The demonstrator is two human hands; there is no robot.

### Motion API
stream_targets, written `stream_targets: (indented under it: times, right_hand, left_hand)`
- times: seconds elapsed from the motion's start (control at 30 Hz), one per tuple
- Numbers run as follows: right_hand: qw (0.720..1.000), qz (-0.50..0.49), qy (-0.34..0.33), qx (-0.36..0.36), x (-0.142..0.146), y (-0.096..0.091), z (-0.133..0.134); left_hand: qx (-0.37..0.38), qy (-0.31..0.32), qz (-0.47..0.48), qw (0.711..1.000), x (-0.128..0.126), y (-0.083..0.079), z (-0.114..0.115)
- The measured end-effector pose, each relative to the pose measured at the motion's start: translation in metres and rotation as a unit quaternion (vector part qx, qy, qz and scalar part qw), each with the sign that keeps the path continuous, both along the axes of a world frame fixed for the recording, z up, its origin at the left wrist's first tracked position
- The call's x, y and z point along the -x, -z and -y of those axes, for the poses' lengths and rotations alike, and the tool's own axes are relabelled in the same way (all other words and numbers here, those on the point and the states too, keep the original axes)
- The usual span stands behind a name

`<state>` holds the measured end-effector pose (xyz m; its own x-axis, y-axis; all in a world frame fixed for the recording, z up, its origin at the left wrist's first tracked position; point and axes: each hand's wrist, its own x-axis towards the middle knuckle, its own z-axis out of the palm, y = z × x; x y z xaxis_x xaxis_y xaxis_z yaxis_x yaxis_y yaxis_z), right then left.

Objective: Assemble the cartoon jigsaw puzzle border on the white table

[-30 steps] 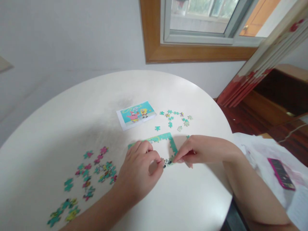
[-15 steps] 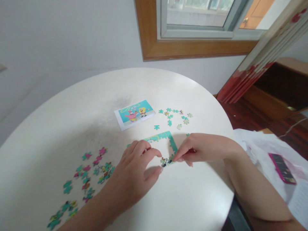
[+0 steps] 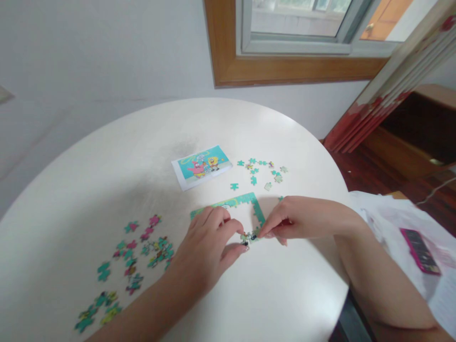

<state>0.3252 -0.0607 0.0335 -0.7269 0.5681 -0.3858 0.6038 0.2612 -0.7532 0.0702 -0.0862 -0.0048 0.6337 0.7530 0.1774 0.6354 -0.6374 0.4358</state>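
A partly joined jigsaw puzzle [image 3: 257,209] lies on the white table, its teal border strips meeting in a corner at the upper right. My left hand [image 3: 210,247] has its thumb and index finger closed on the sides of a small puzzle piece [image 3: 244,239] with dark marks, at the left end of the lower edge. Just right of it, my right hand [image 3: 288,218] pinches the neighbouring edge piece [image 3: 253,236] with its fingertips. Part of the border's left side is hidden behind my left hand.
A printed picture card [image 3: 202,167] lies beyond the puzzle. Loose pieces [image 3: 253,180] are scattered at the upper right, and more loose pieces [image 3: 158,251] spread at the left. Beside the table, a pink-edged phone [image 3: 420,251] rests on white papers.
My left thumb and index finger have closed in from a wider gap onto the piece. My right hand stays nearly in place. The whole view has shifted slightly.
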Motion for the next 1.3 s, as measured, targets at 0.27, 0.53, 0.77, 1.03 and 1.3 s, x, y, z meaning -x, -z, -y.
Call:
stream_targets:
  times: [0.27, 0.53, 0.77, 1.03, 1.3]
  right_hand:
    - [1.0, -0.007, -0.003, -0.001, 0.0, 0.0003, -0.0001]
    - [1.0, -0.007, 0.0, -0.001, -0.0004, 0.0007, 0.0]
    - [1.0, -0.003, -0.003, 0.002, 0.0003, -0.0008, 0.0003]
    - [1.0, -0.002, -0.004, 0.005, 0.0001, -0.0016, 0.0003]
    - [1.0, 0.011, -0.007, 0.008, 0.0008, -0.0022, 0.0008]
  left_hand:
    - [-0.006, -0.017, -0.015, 1.0, -0.0055, 0.0018, 0.0032]
    - [-0.015, -0.017, 0.004, 1.0, -0.0017, -0.0033, 0.0039]
    - [-0.003, -0.005, 0.025, 1.0, -0.0023, -0.0028, 0.0028]
    - [-0.004, -0.016, -0.004, 1.0, -0.0042, -0.0039, 0.0035]
    - [-0.001, -0.023, -0.007, 1.0, -0.0081, -0.0073, 0.005]
